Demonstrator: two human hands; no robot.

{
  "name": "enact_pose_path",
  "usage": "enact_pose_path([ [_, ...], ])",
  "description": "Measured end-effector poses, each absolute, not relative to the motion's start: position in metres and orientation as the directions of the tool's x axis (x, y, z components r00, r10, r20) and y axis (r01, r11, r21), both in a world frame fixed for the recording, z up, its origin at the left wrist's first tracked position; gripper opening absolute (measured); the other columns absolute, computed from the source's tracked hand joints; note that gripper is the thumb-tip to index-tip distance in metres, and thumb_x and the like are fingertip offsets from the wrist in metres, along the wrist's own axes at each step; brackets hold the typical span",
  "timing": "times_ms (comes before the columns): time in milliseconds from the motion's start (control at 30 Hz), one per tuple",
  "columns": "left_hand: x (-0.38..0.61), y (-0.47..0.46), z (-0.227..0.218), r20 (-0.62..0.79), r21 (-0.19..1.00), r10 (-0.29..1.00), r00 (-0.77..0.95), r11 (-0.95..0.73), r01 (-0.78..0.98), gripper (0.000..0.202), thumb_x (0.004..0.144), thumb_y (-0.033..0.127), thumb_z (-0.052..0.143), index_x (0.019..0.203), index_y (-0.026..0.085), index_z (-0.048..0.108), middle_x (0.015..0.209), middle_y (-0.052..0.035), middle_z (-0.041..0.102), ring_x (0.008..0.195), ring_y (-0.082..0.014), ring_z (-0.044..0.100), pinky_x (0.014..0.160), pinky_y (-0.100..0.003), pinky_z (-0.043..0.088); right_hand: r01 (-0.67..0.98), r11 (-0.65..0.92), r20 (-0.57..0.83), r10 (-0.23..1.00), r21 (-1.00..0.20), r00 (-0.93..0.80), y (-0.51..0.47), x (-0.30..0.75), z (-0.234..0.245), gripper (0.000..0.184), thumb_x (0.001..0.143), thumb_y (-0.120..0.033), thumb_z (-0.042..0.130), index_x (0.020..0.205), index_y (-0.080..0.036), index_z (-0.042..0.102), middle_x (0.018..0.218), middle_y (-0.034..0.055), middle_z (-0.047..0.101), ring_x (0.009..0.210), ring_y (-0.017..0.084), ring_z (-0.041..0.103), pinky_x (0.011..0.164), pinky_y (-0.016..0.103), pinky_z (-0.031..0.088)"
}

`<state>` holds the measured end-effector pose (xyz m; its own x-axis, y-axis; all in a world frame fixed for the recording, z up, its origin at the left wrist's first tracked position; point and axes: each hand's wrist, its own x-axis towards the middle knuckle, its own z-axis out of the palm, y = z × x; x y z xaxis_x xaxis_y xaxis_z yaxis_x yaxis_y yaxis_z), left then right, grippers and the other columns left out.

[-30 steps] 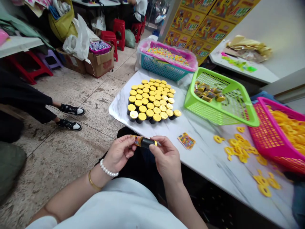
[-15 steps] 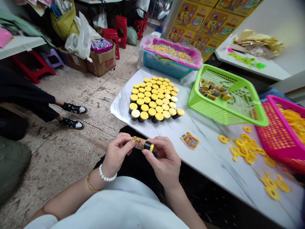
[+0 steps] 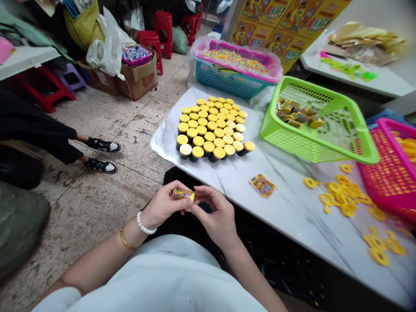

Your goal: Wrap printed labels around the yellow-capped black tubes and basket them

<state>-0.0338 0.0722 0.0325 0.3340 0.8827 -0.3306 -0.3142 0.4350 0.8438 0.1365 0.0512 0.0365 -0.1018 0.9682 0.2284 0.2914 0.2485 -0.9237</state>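
Observation:
Both my hands hold one small black canister (image 3: 183, 195) with a yellow cap and a colourful label, just off the near edge of the marble table (image 3: 292, 212). My left hand (image 3: 162, 207) grips its left end. My right hand (image 3: 214, 216) pinches the capped end with curled fingers. Several yellow-capped black canisters (image 3: 212, 129) stand packed together on the table ahead. A small stack of printed labels (image 3: 262, 185) lies right of my hands.
A green basket (image 3: 354, 147) holds a few labelled canisters. A pink basket (image 3: 390, 173) sits at the right, with loose yellow rings (image 3: 344, 197) on the table beside it. A blue basket of coloured beads (image 3: 224, 84) stands at the back. Another person's legs (image 3: 48, 136) stretch across the floor at left.
My hands have drawn closer together around the canister and turned it, so less of its black body shows. The view has shifted slightly right and down.

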Motion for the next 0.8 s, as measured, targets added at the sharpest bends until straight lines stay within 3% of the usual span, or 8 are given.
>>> enact_pose_path([
  [167,-0.038,0.077,0.027,-0.381,0.763,0.791,0.48,0.562,-0.32,0.048,0.073,0.045,0.081,0.108,0.017,0.063,0.074,0.0,0.064,0.055,-0.0088,0.057,0.049,-0.02,0.045,0.438,0.403,0.383,0.914,-0.804,-0.136,0.051,0.141,0.039,0.023,0.083,-0.019,0.073,0.104,-0.027,0.07,0.097,0.0038,0.072,0.087,0.02,0.07,0.082,0.036,0.06],
  [267,-0.044,0.075,0.025,-0.4,0.769,0.784,0.474,0.569,-0.293,0.043,0.077,0.049,0.076,0.102,0.016,0.064,0.072,-0.0009,0.064,0.05,-0.007,0.053,0.044,-0.018,0.038,0.424,0.463,0.44,0.884,-0.778,-0.159,0.049,0.141,0.034,0.025,0.081,-0.018,0.075,0.104,-0.028,0.072,0.099,0.0047,0.073,0.092,0.021,0.07,0.084,0.037,0.06],
  [400,-0.041,0.07,0.025,-0.334,0.891,0.869,0.365,0.417,-0.179,0.037,0.078,0.047,0.075,0.094,0.015,0.066,0.065,0.0019,0.059,0.049,-0.0059,0.05,0.045,-0.018,0.038,0.268,0.281,0.28,0.959,-0.922,-0.043,0.044,0.131,0.017,0.021,0.077,-0.024,0.08,0.096,-0.024,0.073,0.091,0.0044,0.072,0.079,0.019,0.071,0.073,0.035,0.063],
  [533,-0.039,0.067,0.019,-0.326,0.911,0.889,0.321,0.386,-0.143,0.042,0.08,0.053,0.071,0.097,0.015,0.062,0.059,0.0034,0.057,0.046,-0.0072,0.05,0.043,-0.018,0.038,0.173,0.1,0.104,0.994,-0.98,0.013,0.041,0.126,0.011,0.022,0.079,-0.025,0.078,0.1,-0.022,0.073,0.09,0.0036,0.07,0.078,0.017,0.071,0.073,0.033,0.064],
  [700,-0.046,0.066,0.016,-0.425,0.836,0.804,0.416,0.525,-0.161,0.047,0.083,0.061,0.063,0.096,0.017,0.056,0.061,0.0023,0.059,0.042,-0.0067,0.046,0.037,-0.016,0.03,0.332,0.392,0.383,0.919,-0.858,-0.095,0.036,0.138,0.013,0.022,0.079,-0.017,0.078,0.099,-0.024,0.073,0.098,0.006,0.072,0.089,0.02,0.071,0.081,0.035,0.061],
  [800,-0.044,0.065,0.021,-0.359,0.88,0.843,0.401,0.449,-0.156,0.04,0.081,0.053,0.071,0.095,0.017,0.059,0.067,0.0027,0.058,0.047,-0.005,0.044,0.041,-0.016,0.03,0.331,0.387,0.391,0.919,-0.86,-0.058,0.035,0.135,0.007,0.022,0.078,-0.019,0.079,0.098,-0.023,0.073,0.095,0.006,0.073,0.085,0.02,0.071,0.077,0.035,0.062],
])
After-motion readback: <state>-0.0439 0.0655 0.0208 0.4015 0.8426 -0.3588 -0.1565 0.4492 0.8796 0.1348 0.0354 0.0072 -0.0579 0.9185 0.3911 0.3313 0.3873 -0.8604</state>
